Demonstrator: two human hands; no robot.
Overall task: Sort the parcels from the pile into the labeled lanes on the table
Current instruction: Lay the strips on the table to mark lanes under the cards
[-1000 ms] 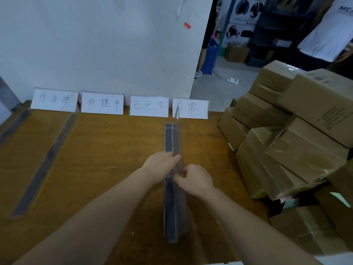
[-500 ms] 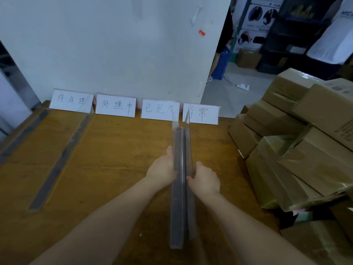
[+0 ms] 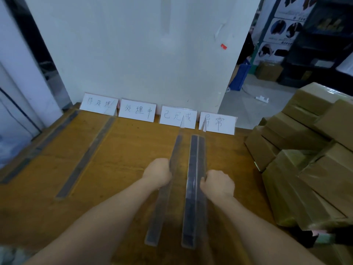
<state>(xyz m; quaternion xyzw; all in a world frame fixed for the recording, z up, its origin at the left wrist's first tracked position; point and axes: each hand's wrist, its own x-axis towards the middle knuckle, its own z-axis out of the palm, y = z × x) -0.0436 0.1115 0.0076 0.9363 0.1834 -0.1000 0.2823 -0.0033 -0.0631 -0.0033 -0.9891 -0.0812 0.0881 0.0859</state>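
A: Laying out lanes, by the look of it: gripping the left strip (image 3: 175,150) in the curled left hand (image 3: 158,174) and the right strip (image 3: 196,159) in the curled right hand (image 3: 217,183), both lengthwise on the table (image 3: 133,150), pointing at the label cards (image 3: 177,116).
B: Best to spread them evenly, then. Line each far end up with a gap between two cards; slide flat, without lifting or twisting; match the spacing of the two laid strips (image 3: 87,159) on the left.
A: And the parcels (image 3: 305,169)?
B: Piled at the right, on the table's edge or just beside it, cannot tell which; well apart from both hands, none in a lane yet.
A: Anything hard to make out?
B: Cannot see the fingertips, tucked behind the strips. Cannot see the whole pile, cut off at the right border. Cannot read the blurred handwriting, and can barely trace the clear walls against the wood
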